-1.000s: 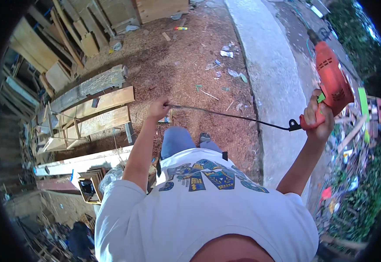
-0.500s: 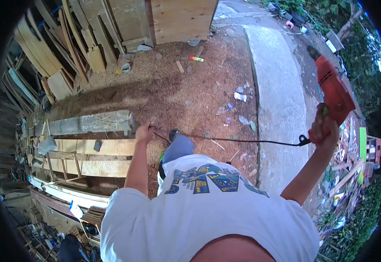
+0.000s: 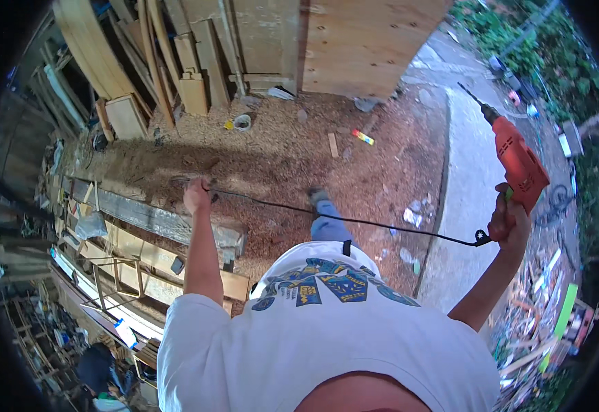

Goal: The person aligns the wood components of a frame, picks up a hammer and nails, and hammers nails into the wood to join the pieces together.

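Note:
My right hand is wrapped round the handle of a red power drill, held up at the right with its long bit pointing up and away. From the drill's handle a black cord runs leftward across my body. My left hand is closed on the cord's far part, over the sawdust-covered ground. Beyond that hand the rest of the cord is hard to make out. A weathered timber beam lies just below my left hand.
Planks and boards lean against the far wall beside a plywood panel. Light boards lie at the left. A concrete strip runs along the right, with a scrap wood pile nearer. Another person is at the lower left.
My view has swung, shifting the surroundings rightward at the top. My left hand has moved farther out and left with the cord. The drill stays in my right hand, its bit now visible.

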